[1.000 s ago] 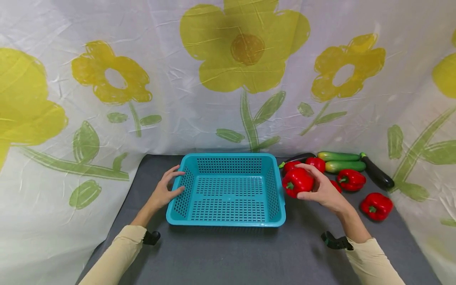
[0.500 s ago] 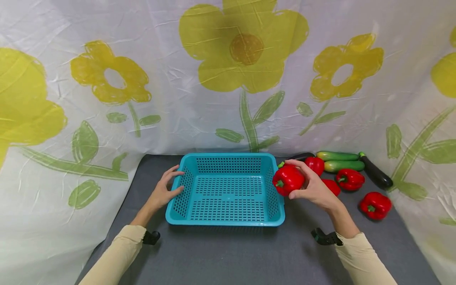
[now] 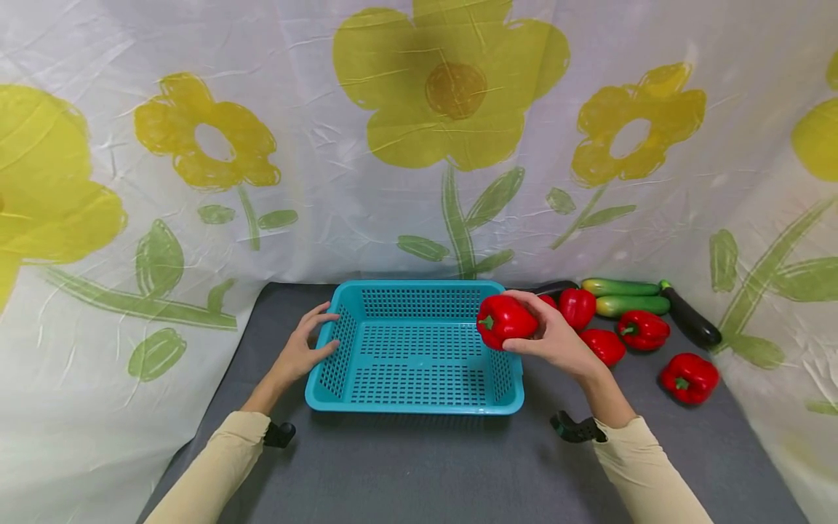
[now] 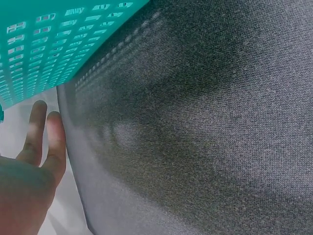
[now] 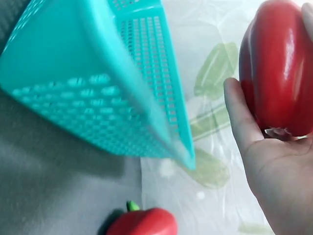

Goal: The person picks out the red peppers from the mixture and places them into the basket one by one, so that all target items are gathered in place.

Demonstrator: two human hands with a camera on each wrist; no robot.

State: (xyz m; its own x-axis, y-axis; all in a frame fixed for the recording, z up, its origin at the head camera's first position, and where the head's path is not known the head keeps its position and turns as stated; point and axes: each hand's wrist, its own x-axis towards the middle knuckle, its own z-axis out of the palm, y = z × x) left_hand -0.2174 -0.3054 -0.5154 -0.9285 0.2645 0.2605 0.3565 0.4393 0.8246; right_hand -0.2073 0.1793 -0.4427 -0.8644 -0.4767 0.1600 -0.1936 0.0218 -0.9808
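Note:
A turquoise perforated plastic basket [image 3: 419, 409] stands on the dark grey table, with nothing lying in it. My right hand [image 3: 556, 338] grips a glossy red bell pepper [image 3: 504, 322] over the basket's right rim, its green stem facing left. From the right wrist view the pepper [image 5: 279, 68] sits between thumb and fingers, raised beside the basket wall [image 5: 58, 58]. At the basket's left rim rests my left hand [image 3: 302, 353], fingers spread and only slightly bent. Two of its fingers [image 4: 55, 137] show near the basket's outer side in the left wrist view; its other fingers are hidden there.
Several red bell peppers [image 3: 689, 378] lie to the right. Behind them are two green cucumber- or zucchini-like vegetables [image 3: 631, 306] and a dark eggplant [image 3: 690, 314]; another dark one [image 3: 556, 286] is partly covered. A flower-printed curtain [image 3: 314, 218] borders the table.
My right hand has carried the red bell pepper leftward, from beside the basket to above its right rim. A pepper behind the hand has come into view. My left hand stays put.

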